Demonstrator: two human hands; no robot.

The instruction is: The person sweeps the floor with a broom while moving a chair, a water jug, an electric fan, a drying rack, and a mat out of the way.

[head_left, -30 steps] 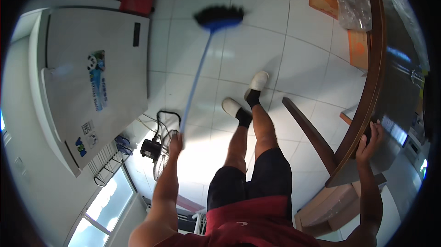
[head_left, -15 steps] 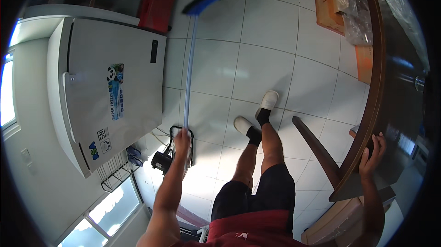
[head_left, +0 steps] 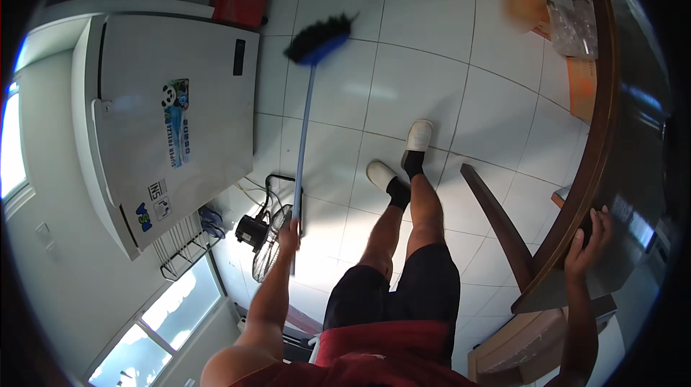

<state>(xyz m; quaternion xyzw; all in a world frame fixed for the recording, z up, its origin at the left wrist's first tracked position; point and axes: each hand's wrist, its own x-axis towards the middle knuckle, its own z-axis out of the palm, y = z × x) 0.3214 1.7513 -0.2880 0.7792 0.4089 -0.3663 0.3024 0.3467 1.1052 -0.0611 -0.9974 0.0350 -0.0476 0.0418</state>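
A long-handled broom (head_left: pixel 306 119) slants across the floor on my left. Its blue head with dark bristles (head_left: pixel 319 36) lies at the far end, slightly blurred. My left hand (head_left: pixel 288 236) is closed round the light blue handle near its lower end, in front of a fan with a wire guard (head_left: pixel 268 242). On the right, my right hand (head_left: pixel 590 244) rests on the edge of the dark table (head_left: pixel 625 171), fingers stretched over the top and thumb apart. A dark patch, perhaps shadow, shows between thumb and fingers.
A white freezer (head_left: pixel 180 128) stands along the left, with a wire rack (head_left: pixel 188 256) below it. My feet in pale shoes (head_left: pixel 419 135) are mid-floor. A slanting table leg (head_left: pixel 497 225) stands right of my legs. Orange cartons (head_left: pixel 581 88) and clear plastic sit under the table.
The broom head has come nearer, with its bristles showing more. My left hand has lowered slightly with the handle. My right hand stays on the table edge.
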